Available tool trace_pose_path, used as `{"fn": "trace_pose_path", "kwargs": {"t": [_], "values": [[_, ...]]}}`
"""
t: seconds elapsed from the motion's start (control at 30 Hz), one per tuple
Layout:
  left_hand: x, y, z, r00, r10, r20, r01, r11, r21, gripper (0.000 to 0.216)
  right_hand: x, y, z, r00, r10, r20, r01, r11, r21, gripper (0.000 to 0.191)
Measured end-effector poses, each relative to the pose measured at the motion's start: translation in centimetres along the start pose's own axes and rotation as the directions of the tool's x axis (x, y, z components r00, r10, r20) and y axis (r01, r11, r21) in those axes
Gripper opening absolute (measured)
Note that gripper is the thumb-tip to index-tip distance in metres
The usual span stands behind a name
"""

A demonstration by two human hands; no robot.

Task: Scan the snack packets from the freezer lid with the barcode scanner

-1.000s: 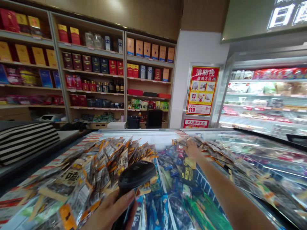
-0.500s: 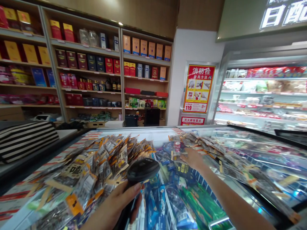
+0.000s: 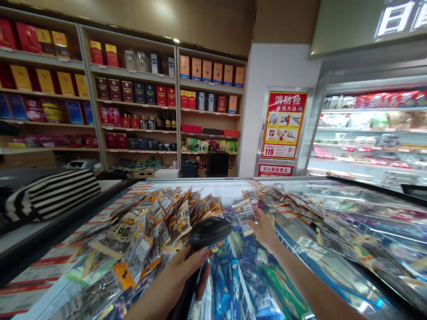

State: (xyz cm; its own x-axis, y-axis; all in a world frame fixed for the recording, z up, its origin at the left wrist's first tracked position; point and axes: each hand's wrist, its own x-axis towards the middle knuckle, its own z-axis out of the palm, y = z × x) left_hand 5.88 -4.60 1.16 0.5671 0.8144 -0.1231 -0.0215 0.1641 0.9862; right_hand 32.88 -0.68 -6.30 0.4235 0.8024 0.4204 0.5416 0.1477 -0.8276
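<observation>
While the left hand (image 3: 182, 267) grips the handheld scanner (image 3: 211, 230): fingers are curled round its handle; with the head just beside the left pile (image 3: 163, 218), a sideways swing might knock sachets loose.
Blue packs (image 3: 222, 284) and green pack (image 3: 275, 284): they lie inside the chest freezer (image 3: 213, 179); a white barcode label (image 3: 263, 304) shows, its digits too small to read.
Left pile: orange-edged sachets lean on one another, so one nudge may start a slide; one sachet carries the large character 嗑, smaller print unreadable.
Right hand (image 3: 266, 231): fingertips appear to pinch the edge of a snack packet (image 3: 244, 211), which is tilted above the freezer's contents, beyond the scanner and between the piles; so slight a grip on slick film could let it drop among the blue packs.
Right pile (image 3: 300, 206): sachets seem to rest on the glass lid (image 3: 340, 278); a brush of the right forearm (image 3: 307, 276) might send some sliding.
Fire-hydrant poster (image 3: 282, 126): 消防栓 使用方法, with 119 at lower left.
Sign beneath the poster (image 3: 275, 170): 灭火器放置点.
Orange-and-blue boxes (image 3: 217, 73): shelved, brand names too small to tell.
Lit sign (image 3: 396, 20): 日, the next character cut off.
</observation>
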Motion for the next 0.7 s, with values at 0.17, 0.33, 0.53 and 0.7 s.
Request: {"fn": "trace_pose_path", "kwargs": {"t": [0.17,0.33,0.53,0.7], "values": [[0.1,0.0,0.2,1.0,0.012,-0.017,-0.012,1.0,0.011,0.029,-0.4,-0.1,0.4,0.998,-0.053,0.016,0.053,0.998,0.042,0.031],[0.0,-0.1,-0.1,1.0,0.027,0.008,-0.028,0.999,0.034,0.029,-0.2,0.4,0.0,0.996,0.06,-0.07,-0.062,0.998,-0.028,0.035],[0.2,-0.4,-0.4,0.998,0.016,0.055,-0.019,0.998,0.057,0.031,0.7,0.5,-3.7,0.98,0.189,0.069,-0.112,0.799,-0.591,0.032],[0.3,-0.5,-0.3,0.997,-0.023,0.079,0.02,0.999,0.043,0.028,0.5,-0.6,-4.4,0.952,-0.017,0.305,0.235,0.681,-0.694,0.038]]}}
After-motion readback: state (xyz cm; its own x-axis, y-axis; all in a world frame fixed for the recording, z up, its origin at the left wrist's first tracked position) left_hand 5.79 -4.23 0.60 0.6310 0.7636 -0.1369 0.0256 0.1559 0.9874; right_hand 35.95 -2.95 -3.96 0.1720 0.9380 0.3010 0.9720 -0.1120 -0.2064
